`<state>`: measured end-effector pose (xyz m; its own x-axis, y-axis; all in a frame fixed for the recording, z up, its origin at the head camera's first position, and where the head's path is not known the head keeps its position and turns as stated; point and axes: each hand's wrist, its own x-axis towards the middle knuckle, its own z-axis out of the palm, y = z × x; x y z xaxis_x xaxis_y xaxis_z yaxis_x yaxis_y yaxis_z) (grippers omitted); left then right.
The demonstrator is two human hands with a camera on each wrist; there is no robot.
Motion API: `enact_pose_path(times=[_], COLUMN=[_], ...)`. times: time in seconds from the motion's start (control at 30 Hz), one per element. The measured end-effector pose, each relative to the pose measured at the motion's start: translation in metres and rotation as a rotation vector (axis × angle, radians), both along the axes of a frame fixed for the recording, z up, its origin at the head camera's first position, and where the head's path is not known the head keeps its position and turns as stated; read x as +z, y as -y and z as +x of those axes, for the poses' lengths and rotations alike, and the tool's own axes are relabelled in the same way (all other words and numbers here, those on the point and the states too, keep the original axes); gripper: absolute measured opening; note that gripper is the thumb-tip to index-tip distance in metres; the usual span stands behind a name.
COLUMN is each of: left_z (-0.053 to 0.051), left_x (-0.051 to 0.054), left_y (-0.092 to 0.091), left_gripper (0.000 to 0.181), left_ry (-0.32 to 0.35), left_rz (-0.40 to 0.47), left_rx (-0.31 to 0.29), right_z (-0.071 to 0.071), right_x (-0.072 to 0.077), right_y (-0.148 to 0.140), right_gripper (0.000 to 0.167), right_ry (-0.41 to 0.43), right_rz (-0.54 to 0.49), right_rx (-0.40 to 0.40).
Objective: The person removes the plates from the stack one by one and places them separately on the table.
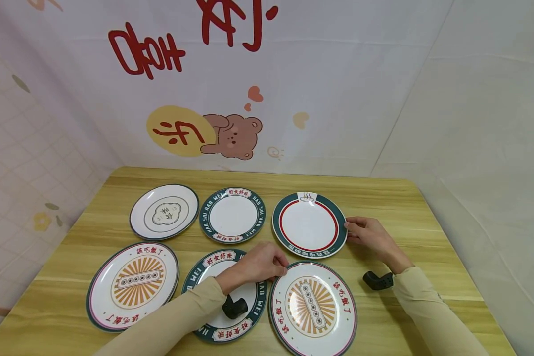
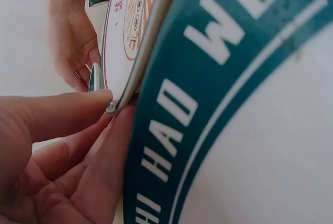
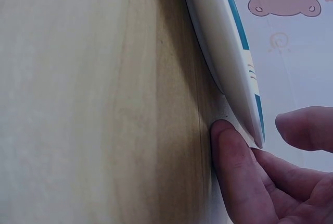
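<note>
My left hand (image 1: 259, 262) pinches the upper rim of a white plate with an orange sunburst (image 1: 311, 306), thumb on top and fingers under the edge, as the left wrist view shows. That forearm crosses over a green-rimmed plate with white lettering (image 1: 257, 291), hiding part of it. My right hand (image 1: 374, 240) is at the right rim of a green-rimmed plate with a red ring (image 1: 309, 225). In the right wrist view its fingers (image 3: 237, 177) lie low beside the rim, and the thumb (image 3: 304, 127) stands apart from the plate (image 3: 226, 52).
At the back left are a white plate with a grey emblem (image 1: 149, 215) and a smaller green-rimmed lettered plate (image 1: 232, 216). Another sunburst plate (image 1: 100, 296) lies front left, apparently stacked. A white printed backdrop (image 1: 338, 74) rises behind the wooden table (image 1: 382, 193).
</note>
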<state>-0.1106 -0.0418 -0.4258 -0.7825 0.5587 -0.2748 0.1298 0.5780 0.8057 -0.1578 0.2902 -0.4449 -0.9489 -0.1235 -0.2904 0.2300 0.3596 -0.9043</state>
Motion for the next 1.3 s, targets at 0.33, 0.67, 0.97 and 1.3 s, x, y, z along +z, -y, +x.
enact_pose_path(times=[0.33, 0.67, 0.97, 1.3], left_z=[-0.002, -0.002, 0.002, 0.004], left_x=[0.003, 0.011, 0.025, 0.035], left_y=[0.003, 0.022, 0.047, 0.078], left_gripper=[0.015, 0.034, 0.045, 0.041], left_ry=[-0.071, -0.063, -0.098, -0.098], left_rz=[-0.047, 0.114, 0.359, 0.550], left_rx=[-0.020, 0.067, 0.212, 0.387], right_z=[0.001, 0.006, 0.009, 0.010], right_x=[0.000, 0.001, 0.003, 0.004], right_y=[0.000, 0.006, 0.009, 0.012], right_gripper=[0.054, 0.057, 0.055, 0.050], right_ry=[-0.023, -0.021, 0.014, 0.022], right_rz=[-0.003, 0.013, 0.001, -0.002], right_rx=[0.004, 0.000, -0.029, -0.036])
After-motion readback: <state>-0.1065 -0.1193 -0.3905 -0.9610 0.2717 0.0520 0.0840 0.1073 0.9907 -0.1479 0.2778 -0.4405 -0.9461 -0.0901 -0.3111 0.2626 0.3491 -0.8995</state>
